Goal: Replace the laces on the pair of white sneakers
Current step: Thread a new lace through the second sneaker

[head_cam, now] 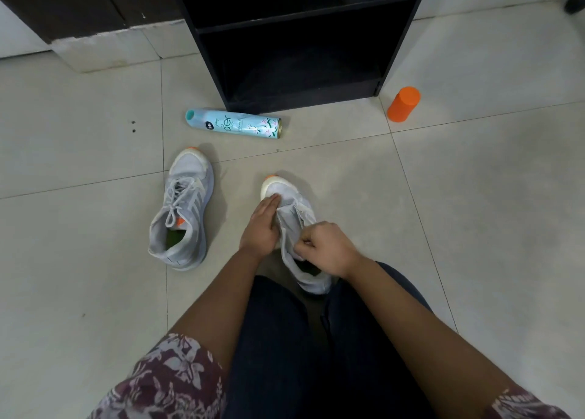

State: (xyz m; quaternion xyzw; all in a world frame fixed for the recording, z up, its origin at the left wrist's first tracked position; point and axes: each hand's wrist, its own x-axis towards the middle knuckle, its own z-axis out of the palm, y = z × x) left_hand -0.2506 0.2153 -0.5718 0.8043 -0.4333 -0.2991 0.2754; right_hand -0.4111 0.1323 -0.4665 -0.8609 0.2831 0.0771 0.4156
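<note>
Two white sneakers with orange toe tips stand on the tiled floor. The left sneaker (183, 209) is laced, with its white laces loose, and nobody touches it. The right sneaker (292, 228) sits between my knees. My left hand (262, 225) lies flat along that shoe's left side, fingers stretched toward the toe. My right hand (323, 244) is closed in a pinch at the shoe's tongue and upper eyelets; what it pinches looks like a lace or the tongue, and my fingers hide it.
A light blue spray can (234, 123) lies on its side beyond the shoes. A black open shelf unit (300, 39) stands behind it. An orange cylinder (403, 103) stands on the floor at the right. My legs in dark trousers fill the bottom.
</note>
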